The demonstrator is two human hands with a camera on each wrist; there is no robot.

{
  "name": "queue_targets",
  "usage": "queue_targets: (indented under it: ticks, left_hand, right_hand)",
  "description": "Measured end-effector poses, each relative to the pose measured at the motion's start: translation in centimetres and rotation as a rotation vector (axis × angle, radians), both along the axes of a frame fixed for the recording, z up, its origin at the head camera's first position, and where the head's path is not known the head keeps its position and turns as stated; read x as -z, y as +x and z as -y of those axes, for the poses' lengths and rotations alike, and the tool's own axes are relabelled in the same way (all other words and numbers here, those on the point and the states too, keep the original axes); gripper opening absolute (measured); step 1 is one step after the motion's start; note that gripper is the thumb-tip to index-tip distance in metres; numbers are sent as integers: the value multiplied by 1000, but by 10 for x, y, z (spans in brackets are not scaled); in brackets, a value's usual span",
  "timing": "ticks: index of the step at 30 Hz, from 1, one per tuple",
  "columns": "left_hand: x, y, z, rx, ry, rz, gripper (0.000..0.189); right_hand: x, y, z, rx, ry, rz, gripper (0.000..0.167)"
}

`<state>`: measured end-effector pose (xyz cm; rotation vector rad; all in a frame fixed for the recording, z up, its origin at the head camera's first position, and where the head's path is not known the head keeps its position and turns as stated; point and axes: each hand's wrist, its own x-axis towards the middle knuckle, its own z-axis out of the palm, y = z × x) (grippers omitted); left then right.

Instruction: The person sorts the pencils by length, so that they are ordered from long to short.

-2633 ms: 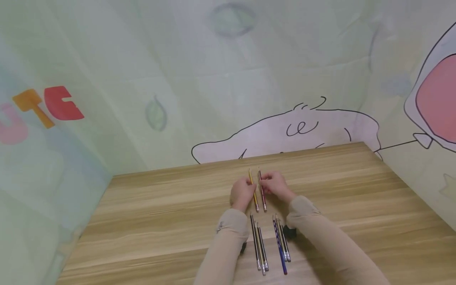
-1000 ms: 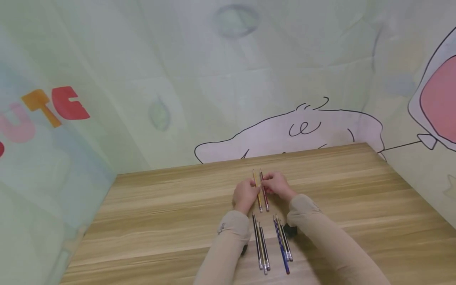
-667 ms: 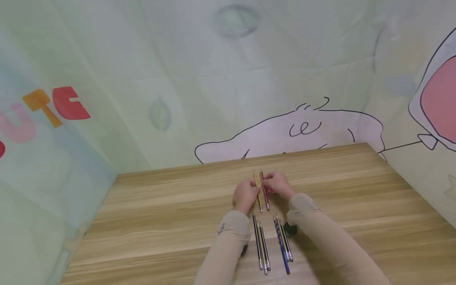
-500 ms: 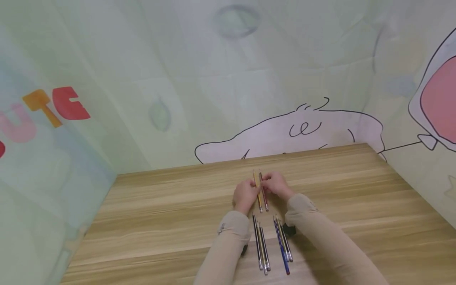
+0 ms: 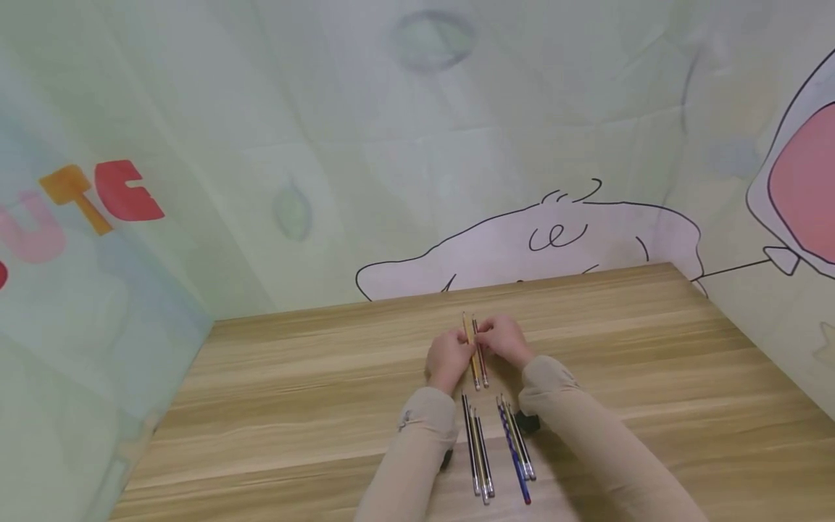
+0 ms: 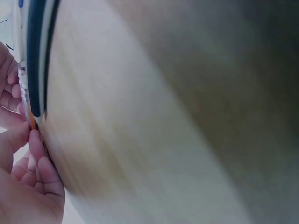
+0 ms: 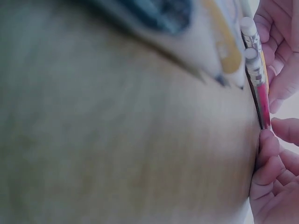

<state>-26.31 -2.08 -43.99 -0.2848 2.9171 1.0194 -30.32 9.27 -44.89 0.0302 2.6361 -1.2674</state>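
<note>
My left hand pinches a yellow pencil lying near the back of the table, its eraser end toward me. Just to the right, my right hand pinches a dark red pencil between thumb and fingers. The two pencils lie nearly parallel with a narrow gap. In the right wrist view, the red pencil has its white eraser beside the other's. The left wrist view shows the left hand gripping low at the table surface, the pencil mostly hidden by fingers.
Nearer to me lie two groups of pencils: a left group of dark-striped pencils and a right group with a blue patterned pencil. A small dark object shows by the right sleeve. A printed cloth backdrop stands behind the wooden table.
My right hand has slid the red pencil slightly left, so the gap to the yellow pencil is smaller. My left hand and the yellow pencil have barely moved in the last second.
</note>
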Motion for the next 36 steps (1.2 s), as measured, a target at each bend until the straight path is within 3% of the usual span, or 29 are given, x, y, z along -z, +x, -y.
queue_targets:
  ticks: [15, 36]
  left_hand:
    - [1, -1, 0, 2, 4, 9, 21]
    - [0, 0, 0, 2, -6, -3, 20]
  right_hand:
    - [0, 2, 0, -24, 2, -41, 13]
    - [-5, 3, 0, -11, -14, -4, 15]
